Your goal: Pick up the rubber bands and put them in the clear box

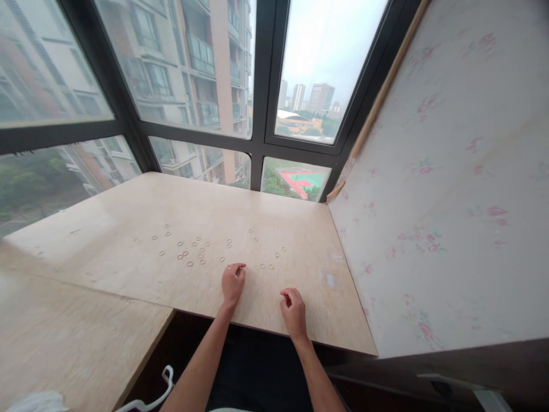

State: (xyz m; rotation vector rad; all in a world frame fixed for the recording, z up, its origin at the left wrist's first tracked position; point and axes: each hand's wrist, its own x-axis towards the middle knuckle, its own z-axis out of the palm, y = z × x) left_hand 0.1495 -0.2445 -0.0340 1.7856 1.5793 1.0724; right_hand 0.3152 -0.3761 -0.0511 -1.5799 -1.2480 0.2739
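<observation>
Several small thin rings lie scattered on a beige stone-like surface. Two reddish ones, including a red ring, sit together among pale rings at centre left. My left hand rests near the middle, fingers curled, just below a pale ring; whatever its fingers may hold is too small to make out. Further right and nearer the front edge is my right hand, its fingers bent toward the thumb, and its grip is also too small to read. Two more rings, one a pale ring, lie between and beyond the hands.
Dark-framed windows stand behind the surface, and a flowered wall bounds it on the right. A clear patch like tape is near that wall. At the lower left are a white cable and a white crumpled item.
</observation>
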